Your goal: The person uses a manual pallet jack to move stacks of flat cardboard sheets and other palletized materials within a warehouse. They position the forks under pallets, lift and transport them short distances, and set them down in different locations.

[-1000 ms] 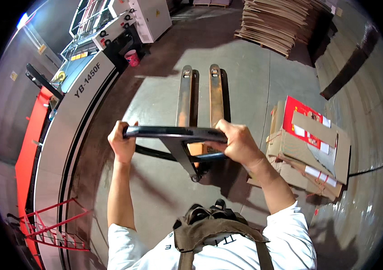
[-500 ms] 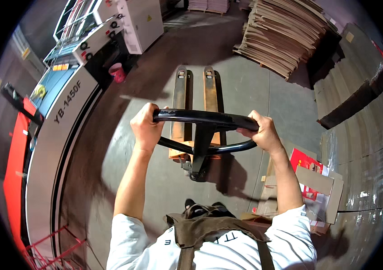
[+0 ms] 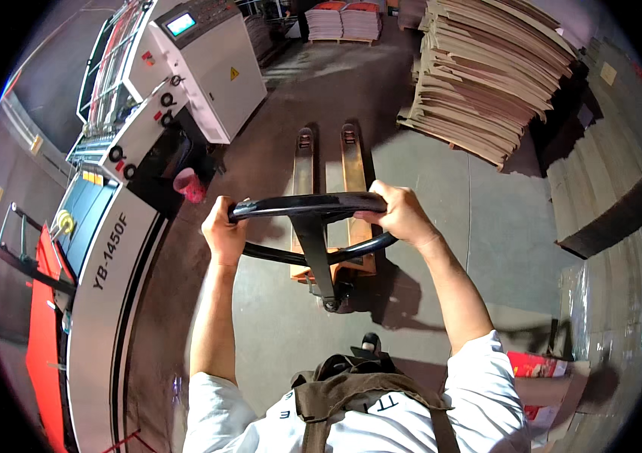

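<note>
A black loop handle (image 3: 310, 204) of a pallet jack spans the space in front of my chest. My left hand (image 3: 223, 232) is wrapped round its left end, and my right hand (image 3: 402, 217) grips its right end. The handle's stem runs down to the jack's base near my feet. Beyond it, two worn orange forks (image 3: 355, 170) point away from me along the floor, with nothing on them. The handle is turned a little to the left relative to the forks.
A long white machine (image 3: 102, 294) with a control cabinet (image 3: 223, 83) lines the left, a pink bucket (image 3: 189, 185) beside it. Stacked cardboard sheets (image 3: 487, 75) stand on a pallet ahead right. More cardboard stacks (image 3: 600, 174) and a red-printed carton (image 3: 536, 365) line the right. Paper stacks (image 3: 344, 23) stand far ahead.
I have moved forward with the jack; the machine, bucket and cardboard stack now sit nearer and lower in view. Both hands and the handle have shifted left, the handle swinging slightly.
</note>
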Available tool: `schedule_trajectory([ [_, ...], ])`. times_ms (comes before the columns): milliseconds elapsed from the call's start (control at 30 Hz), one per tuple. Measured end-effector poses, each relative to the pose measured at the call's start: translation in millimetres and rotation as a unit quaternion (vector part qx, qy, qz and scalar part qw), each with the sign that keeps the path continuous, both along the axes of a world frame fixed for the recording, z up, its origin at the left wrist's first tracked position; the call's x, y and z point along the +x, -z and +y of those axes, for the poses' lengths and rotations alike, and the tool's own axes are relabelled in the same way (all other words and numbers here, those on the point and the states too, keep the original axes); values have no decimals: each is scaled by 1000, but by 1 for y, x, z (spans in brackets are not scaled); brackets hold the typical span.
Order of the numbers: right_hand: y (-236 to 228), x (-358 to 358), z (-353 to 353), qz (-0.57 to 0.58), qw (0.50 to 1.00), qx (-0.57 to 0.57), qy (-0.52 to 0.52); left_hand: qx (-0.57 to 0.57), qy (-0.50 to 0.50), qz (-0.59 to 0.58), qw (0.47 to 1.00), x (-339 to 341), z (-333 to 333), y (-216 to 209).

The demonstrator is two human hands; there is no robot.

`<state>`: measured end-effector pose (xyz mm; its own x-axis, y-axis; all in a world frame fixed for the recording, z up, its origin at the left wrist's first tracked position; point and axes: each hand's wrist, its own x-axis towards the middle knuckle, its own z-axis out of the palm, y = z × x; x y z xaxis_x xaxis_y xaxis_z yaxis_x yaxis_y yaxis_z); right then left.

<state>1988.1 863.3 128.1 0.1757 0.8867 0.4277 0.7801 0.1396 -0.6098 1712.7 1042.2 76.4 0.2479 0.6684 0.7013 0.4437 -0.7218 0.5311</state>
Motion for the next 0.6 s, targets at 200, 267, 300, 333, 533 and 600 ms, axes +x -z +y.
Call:
schedule_trajectory([
  [200, 7, 114, 159, -12, 1000, -8, -8, -13, 2, 19, 1000, 101, 149, -1],
  [267, 9, 150, 210, 8, 1000, -24, -15, 0, -1, 7, 1000, 135, 195, 3],
  [300, 10, 165, 236, 13, 1000, -9, -25, -2, 2, 6, 1000, 150, 219, 4],
  [333, 13, 183, 262, 17, 999, -32, -15, -3, 6, 4, 1000, 167, 244, 4],
  [533, 22, 280, 412, -4, 999, -36, 10, -23, 9, 37, 999, 264, 391, 8],
  [600, 21, 318, 467, 32, 997, -63, -3, -20, 9, 34, 999, 299, 438, 10],
])
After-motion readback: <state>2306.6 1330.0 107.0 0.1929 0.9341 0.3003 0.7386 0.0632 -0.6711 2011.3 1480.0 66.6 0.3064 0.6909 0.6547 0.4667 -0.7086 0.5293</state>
